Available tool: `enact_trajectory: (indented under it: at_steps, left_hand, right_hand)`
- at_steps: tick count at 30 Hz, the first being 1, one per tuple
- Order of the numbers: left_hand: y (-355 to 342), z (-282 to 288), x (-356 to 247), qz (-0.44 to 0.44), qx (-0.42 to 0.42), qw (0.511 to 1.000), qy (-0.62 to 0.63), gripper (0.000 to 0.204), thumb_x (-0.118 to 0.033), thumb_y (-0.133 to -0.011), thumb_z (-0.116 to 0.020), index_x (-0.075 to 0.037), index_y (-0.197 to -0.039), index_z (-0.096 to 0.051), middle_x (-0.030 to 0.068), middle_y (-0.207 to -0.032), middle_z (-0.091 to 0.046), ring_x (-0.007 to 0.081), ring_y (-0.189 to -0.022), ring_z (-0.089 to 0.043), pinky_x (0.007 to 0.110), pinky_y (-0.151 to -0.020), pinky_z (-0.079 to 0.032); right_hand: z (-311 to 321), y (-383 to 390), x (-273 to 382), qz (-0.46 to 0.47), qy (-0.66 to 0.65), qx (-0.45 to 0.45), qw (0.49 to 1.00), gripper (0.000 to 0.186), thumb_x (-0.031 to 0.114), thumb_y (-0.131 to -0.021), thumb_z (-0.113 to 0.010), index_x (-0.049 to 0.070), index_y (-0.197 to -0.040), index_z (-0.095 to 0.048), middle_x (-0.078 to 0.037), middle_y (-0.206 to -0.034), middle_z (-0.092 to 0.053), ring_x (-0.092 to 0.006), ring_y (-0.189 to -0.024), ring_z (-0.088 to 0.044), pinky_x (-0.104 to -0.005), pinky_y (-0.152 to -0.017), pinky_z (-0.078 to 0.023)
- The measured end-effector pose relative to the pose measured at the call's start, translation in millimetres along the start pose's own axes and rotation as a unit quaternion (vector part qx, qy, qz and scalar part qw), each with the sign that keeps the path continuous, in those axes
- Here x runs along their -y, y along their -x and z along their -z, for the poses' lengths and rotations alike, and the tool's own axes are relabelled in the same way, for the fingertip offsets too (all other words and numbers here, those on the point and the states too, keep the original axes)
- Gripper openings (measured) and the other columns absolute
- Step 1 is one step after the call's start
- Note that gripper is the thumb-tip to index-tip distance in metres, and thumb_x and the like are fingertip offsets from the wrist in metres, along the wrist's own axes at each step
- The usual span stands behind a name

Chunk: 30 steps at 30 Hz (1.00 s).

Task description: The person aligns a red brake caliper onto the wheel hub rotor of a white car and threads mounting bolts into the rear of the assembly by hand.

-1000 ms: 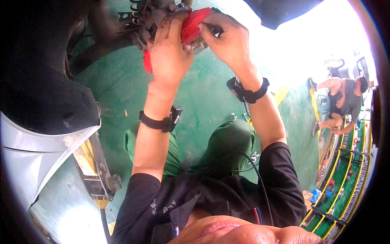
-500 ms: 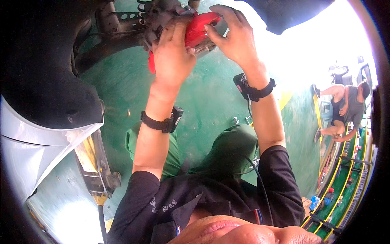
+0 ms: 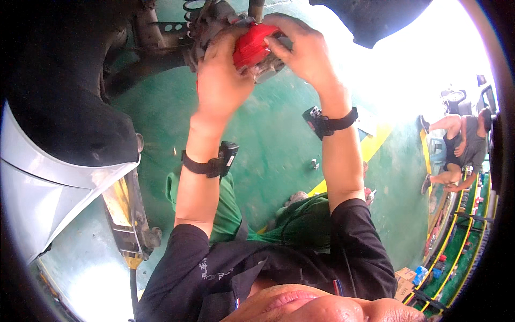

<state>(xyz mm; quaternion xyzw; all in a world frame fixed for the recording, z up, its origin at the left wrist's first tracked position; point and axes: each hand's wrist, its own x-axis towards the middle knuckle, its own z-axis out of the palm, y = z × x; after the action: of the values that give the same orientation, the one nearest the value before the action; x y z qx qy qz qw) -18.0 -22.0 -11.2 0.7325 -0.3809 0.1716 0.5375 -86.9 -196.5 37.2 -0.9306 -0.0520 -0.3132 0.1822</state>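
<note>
A red brake caliper [image 3: 252, 45] sits against a dark, rusty wheel-hub assembly [image 3: 214, 24] at the top of the view. My left hand [image 3: 222, 80], blurred by motion, is wrapped over its left side, with fingertips hidden among the dark parts. My right hand [image 3: 306, 56] grips its right end, fingers curled over the top and thumb against the red surface. A silvery metal piece [image 3: 265, 72] shows under the caliper between my hands. Both wrists carry black strapped devices.
A dark wheel-arch liner [image 3: 70, 107] and silver body panel [image 3: 48, 198] fill the left, beside a jack [image 3: 129, 214]. At right a co-worker [image 3: 464, 142] sits near a yellow-railed rack [image 3: 461, 247] and cardboard boxes [image 3: 407, 279]. A yellow floor line [image 3: 375, 147] crosses behind my right arm.
My right fingers have closed further over the caliper, which has shifted slightly left since the last frame. My right leg has moved lower, uncovering more of the yellow floor line.
</note>
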Motion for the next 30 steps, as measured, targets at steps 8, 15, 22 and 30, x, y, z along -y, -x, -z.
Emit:
enact_trajectory:
  at_steps: [8,15,22,30]
  left_hand:
    - [-54.5,25.9,26.2,-0.027,0.033,0.993,-0.106,0.02,-0.018,-0.1,-0.062,-0.008,-0.116,-0.071,0.0179,-0.106,-0.073,0.0386,-0.101,-0.07,0.044,-0.087,-0.055]
    - [-109.8,36.1,43.7,-0.102,0.212,0.955,-0.18,0.024,-0.018,-0.1,-0.06,-0.008,-0.121,-0.07,0.0164,-0.115,-0.072,0.0341,-0.109,-0.067,0.042,-0.095,-0.051]
    - [-130.9,33.3,46.0,0.01,0.358,0.911,-0.205,0.034,-0.024,-0.106,-0.054,-0.003,-0.129,-0.065,0.0164,-0.133,-0.066,0.0307,-0.121,-0.063,0.039,-0.103,-0.048]
    - [-140.7,41.1,47.7,0.147,0.424,0.89,-0.08,0.035,-0.026,-0.104,-0.059,-0.007,-0.133,-0.062,0.0053,-0.125,-0.066,0.0169,-0.115,-0.059,0.032,-0.093,-0.048]
  right_hand:
    - [-5.2,-3.3,-3.8,0.035,-0.04,0.008,0.999,0.025,0.015,-0.09,-0.067,0.005,-0.112,-0.063,-0.022,-0.102,-0.068,-0.0434,-0.092,-0.066,-0.0506,-0.08,-0.054]
    - [-18.2,-4.9,-14.4,0.065,-0.111,-0.029,0.991,0.028,0.018,-0.091,-0.066,0.002,-0.112,-0.061,-0.024,-0.095,-0.069,-0.0447,-0.09,-0.068,-0.0509,-0.078,-0.055]
    - [-19.5,-7.5,-21.6,0.072,-0.126,-0.001,0.989,0.022,0.013,-0.083,-0.058,-0.002,-0.099,-0.062,-0.028,-0.082,-0.068,-0.0476,-0.084,-0.068,-0.0556,-0.073,-0.056]
    - [-35.0,-6.9,-18.5,0.03,-0.153,-0.005,0.988,0.025,0.01,-0.086,-0.062,-0.006,-0.106,-0.061,-0.025,-0.084,-0.069,-0.0459,-0.088,-0.068,-0.0531,-0.076,-0.054]
